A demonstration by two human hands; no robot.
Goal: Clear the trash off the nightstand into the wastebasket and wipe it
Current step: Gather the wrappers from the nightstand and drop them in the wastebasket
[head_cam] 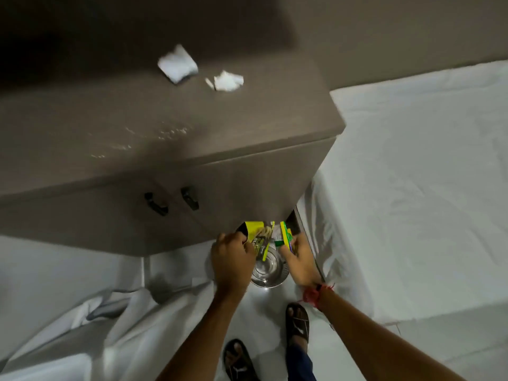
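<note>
Two crumpled tissues (178,64) (228,81) side by side toward the back of the counter (115,125). Bed (417,166) to the right. On the floor below the counter's front right corner, a wastebasket (268,273). Directly above it, left hand (232,261) and right hand (299,261), each gripping a wrapper (257,237) (286,236).

Pale glossy floor (68,273); grey-brown wall (398,31) behind; bed (426,174) under white sheet at right (creased); dim light, upper-left corner dark.
</note>
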